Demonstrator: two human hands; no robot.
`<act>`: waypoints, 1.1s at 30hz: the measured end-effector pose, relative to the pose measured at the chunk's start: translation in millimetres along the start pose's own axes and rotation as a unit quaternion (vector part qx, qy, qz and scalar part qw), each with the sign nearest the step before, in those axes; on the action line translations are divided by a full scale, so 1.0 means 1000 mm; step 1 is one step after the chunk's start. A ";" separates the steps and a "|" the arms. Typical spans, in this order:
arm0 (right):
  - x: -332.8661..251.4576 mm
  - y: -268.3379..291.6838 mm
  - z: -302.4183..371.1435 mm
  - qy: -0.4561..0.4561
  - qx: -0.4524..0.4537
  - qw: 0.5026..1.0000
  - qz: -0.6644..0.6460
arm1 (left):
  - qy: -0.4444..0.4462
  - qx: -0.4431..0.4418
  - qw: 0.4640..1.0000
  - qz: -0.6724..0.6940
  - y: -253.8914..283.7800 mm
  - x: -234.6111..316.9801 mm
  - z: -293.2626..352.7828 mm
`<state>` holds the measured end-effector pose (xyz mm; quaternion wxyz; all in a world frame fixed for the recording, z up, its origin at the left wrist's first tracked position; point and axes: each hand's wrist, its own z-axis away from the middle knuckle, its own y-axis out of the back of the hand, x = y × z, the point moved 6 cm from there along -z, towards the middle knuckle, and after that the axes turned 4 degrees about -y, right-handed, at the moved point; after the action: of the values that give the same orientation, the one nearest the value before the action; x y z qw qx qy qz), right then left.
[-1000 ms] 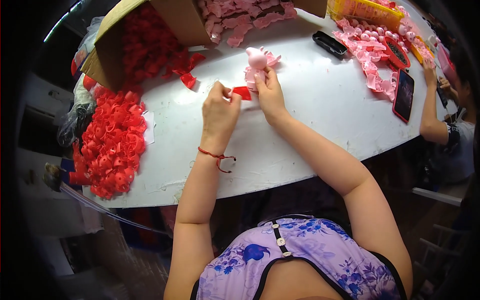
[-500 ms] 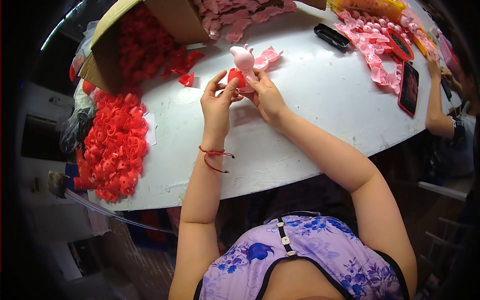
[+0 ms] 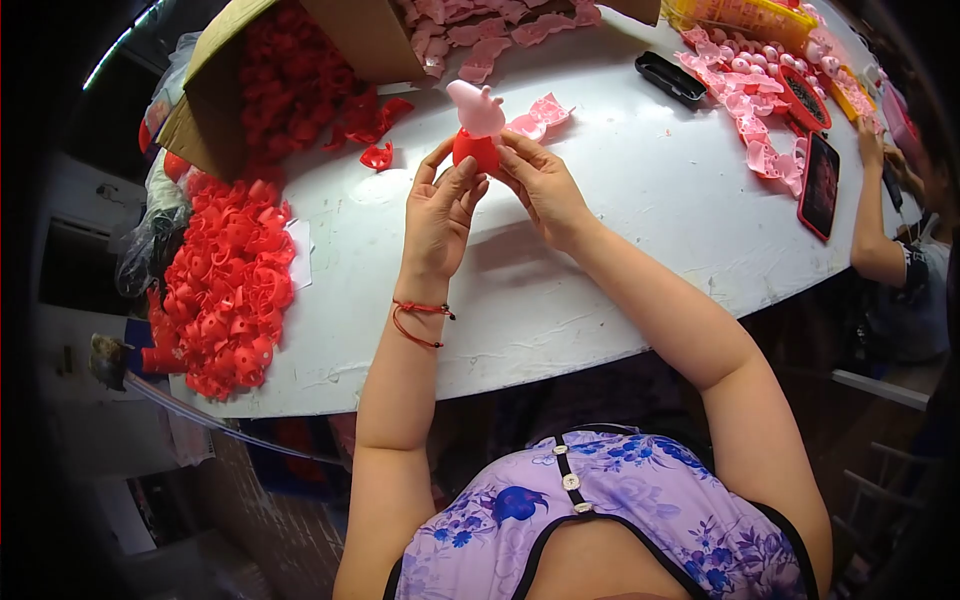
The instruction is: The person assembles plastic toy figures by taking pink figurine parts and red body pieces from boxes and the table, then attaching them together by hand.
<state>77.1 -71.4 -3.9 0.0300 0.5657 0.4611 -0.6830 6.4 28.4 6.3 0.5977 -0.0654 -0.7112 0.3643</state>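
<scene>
Between my two hands, just above the white table, is a small toy figure with a pink head [image 3: 477, 110] and a red body piece [image 3: 477, 150] round its lower part. My left hand [image 3: 442, 205] pinches the red piece from the left with thumb and fingertips. From the right, my right hand [image 3: 545, 190] grips the same figure, its thumb against the red edge. The underside of the figure is hidden by my fingers. Pink shell pieces [image 3: 540, 117] lie on the table just behind my right hand.
A heap of red plastic pieces [image 3: 225, 290] covers the table's left side, below a cardboard box [image 3: 365, 45] with more red pieces. At right lie a black tray [image 3: 670, 78], pink pieces [image 3: 750, 110], a red bowl [image 3: 803, 98] and a phone [image 3: 820, 185]. A co-worker's arm [image 3: 875, 220] reaches in beyond.
The red piece, earlier at the figure's left side, now sits round its body below the head. Both my hands have closed in on it from either side.
</scene>
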 end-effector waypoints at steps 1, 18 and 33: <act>0.001 -0.001 0.000 -0.017 -0.015 0.999 -0.023 | -0.014 0.004 1.000 0.000 -0.002 0.002 0.000; -0.012 -0.005 0.005 -0.009 -0.046 0.999 0.015 | -0.059 0.030 0.985 -0.159 -0.008 0.010 0.008; -0.014 -0.013 0.007 0.046 -0.046 0.987 0.147 | -0.055 -0.007 0.989 -0.140 -0.010 0.011 0.005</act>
<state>69.6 -75.4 14.3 0.1352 0.6564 0.4046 -0.6223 2.4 24.6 21.2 0.6023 0.0510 -0.7475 0.2754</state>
